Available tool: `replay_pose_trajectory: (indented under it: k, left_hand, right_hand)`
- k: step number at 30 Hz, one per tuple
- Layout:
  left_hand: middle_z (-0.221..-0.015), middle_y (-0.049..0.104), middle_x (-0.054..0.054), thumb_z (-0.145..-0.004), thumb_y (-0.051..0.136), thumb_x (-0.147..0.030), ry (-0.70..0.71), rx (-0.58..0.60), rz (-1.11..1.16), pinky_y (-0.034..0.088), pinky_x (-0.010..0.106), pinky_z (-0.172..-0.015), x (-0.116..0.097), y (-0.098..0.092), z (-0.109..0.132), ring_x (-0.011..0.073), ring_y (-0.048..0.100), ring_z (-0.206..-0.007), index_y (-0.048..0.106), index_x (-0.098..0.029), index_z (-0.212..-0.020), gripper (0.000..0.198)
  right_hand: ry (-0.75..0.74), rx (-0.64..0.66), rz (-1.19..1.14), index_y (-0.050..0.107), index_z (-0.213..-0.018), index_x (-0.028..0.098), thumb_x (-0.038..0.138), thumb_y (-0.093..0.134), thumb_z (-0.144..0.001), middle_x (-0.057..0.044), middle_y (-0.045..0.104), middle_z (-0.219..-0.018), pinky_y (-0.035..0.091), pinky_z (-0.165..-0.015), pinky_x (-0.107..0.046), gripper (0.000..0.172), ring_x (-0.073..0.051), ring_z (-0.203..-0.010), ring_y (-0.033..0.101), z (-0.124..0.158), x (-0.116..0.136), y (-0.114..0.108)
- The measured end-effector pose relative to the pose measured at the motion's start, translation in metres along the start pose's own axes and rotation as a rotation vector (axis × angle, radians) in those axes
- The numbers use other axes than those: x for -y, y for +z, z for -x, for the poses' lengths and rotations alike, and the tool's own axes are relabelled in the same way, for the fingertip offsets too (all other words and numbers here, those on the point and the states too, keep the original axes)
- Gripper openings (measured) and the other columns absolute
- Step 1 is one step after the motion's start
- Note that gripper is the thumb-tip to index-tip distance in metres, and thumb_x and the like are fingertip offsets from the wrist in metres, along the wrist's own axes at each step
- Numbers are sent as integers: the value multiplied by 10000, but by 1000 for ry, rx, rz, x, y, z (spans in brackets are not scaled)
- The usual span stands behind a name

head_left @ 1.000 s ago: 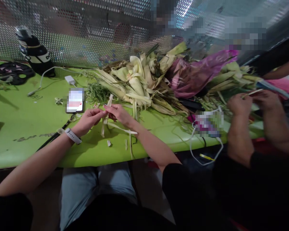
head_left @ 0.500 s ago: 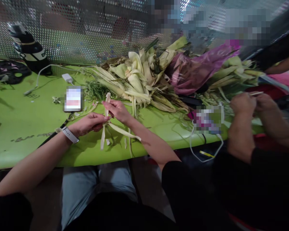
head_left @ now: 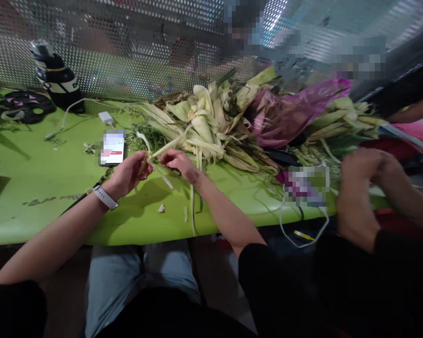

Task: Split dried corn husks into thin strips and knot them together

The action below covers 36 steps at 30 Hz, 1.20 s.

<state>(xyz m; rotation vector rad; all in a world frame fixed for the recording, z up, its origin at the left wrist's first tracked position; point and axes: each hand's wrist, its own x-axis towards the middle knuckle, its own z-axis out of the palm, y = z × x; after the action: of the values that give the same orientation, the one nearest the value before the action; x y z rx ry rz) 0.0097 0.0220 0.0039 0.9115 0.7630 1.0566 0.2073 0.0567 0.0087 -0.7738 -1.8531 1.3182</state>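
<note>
My left hand (head_left: 132, 173), with a white watch band at the wrist, is closed on corn husk strips (head_left: 148, 158) that cross in a knot-like bunch. Pale strip ends stick out of the bunch upward, to the upper right and down to the right. Just right of the bunch, my right hand (head_left: 179, 164) has its fingers curled in beside the strips. What its fingertips grip, if anything, is hidden. Beyond both hands lies a large heap of corn husks (head_left: 202, 124). Small husk scraps (head_left: 161, 208) lie on the green table (head_left: 127, 225) below the hands.
A lit phone (head_left: 113, 149) with a cable lies left of the hands, near a white adapter (head_left: 105, 117). A dark bottle (head_left: 58, 80) stands at the back left. A pink plastic bag (head_left: 285, 112) rests on the heap. At right, a co-worker's hands (head_left: 361, 166) work close by.
My hands have turned the husk bunch; a strip now points to the upper right. My right hand has moved right and slightly down from the upright strip. The view has shifted slightly.
</note>
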Motion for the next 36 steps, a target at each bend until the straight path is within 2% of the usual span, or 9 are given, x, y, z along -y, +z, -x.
replay_pose_trajectory:
  k: [3, 8, 14, 18, 22, 24, 26, 29, 36]
  left_hand:
    - [-590, 548, -24, -875, 618, -400, 36, 55, -29, 310, 167, -416, 3, 0, 1, 62, 458, -471, 618, -173, -819, 233]
    - [-505, 412, -67, -775, 776, -322, -2, 105, -106, 255, 162, -414, 6, 4, 5, 28, 348, -427, 665, -153, -755, 203]
    - [-462, 467, -47, -798, 755, -364, -29, 109, -195, 245, 172, -372, 7, 6, 5, 35, 376, -384, 670, -156, -739, 233]
    - [-525, 562, -33, -770, 785, -341, -22, 64, -127, 355, 160, -403, 11, 6, 5, 45, 490, -421, 676, -150, -782, 220]
    - [-693, 702, 27, -782, 777, -325, 42, -67, -5, 520, 206, -583, 9, 5, 4, 106, 672, -611, 682, -137, -901, 242]
    - [-810, 742, 58, -789, 771, -297, 85, -113, 35, 554, 240, -704, 7, 6, 4, 133, 715, -744, 680, -130, -946, 247]
    - [-885, 753, 74, -782, 776, -280, 126, -127, 58, 554, 261, -777, 5, 8, 4, 143, 720, -813, 676, -124, -949, 250]
    - [-866, 753, 72, -759, 796, -295, 153, -139, 51, 552, 266, -763, 6, 11, 4, 153, 717, -818, 661, -127, -930, 274]
    - [-856, 757, 87, -751, 789, -386, 144, -151, -38, 503, 224, -523, 5, 12, 5, 173, 705, -724, 663, -128, -923, 335]
  right_hand:
    - [-28, -25, 30, 562, -760, 173, 281, 564, -766, 18, 513, -704, 356, -608, -256, 108, -113, -650, 449, 3, 4, 1]
    - [-39, -111, 22, 436, -643, 201, 468, 584, -884, 67, 373, -549, 257, -487, -238, 389, -75, -505, 343, 6, 9, 12]
    - [34, -228, -90, 435, -641, 209, 599, 591, -860, 84, 371, -480, 239, -417, -229, 475, -60, -422, 326, 1, 4, 15]
    - [25, -343, -31, 441, -663, 213, 610, 622, -833, 78, 381, -518, 268, -442, -233, 468, -65, -450, 345, 0, 6, 6]
    - [-111, -621, 78, 369, -641, 227, 539, 533, -915, 58, 349, -568, 287, -484, -246, 447, -88, -497, 342, 6, 18, 2]
    - [-101, -512, 190, 383, -617, 224, 502, 482, -945, 44, 374, -558, 290, -492, -260, 441, -100, -503, 355, 11, 23, 9]
    - [-38, -244, 400, 497, -644, 206, 470, 546, -915, 26, 467, -566, 298, -514, -269, 382, -109, -521, 402, 14, 23, 21]
    - [9, -69, 591, 608, -784, 175, 404, 555, -914, -30, 628, -738, 353, -606, -276, 268, -130, -635, 517, 15, 15, 40]
    - [98, 47, 200, 588, -764, 162, 483, 488, -950, -30, 654, -667, 464, -612, -255, 385, -125, -593, 606, 12, -10, 52]
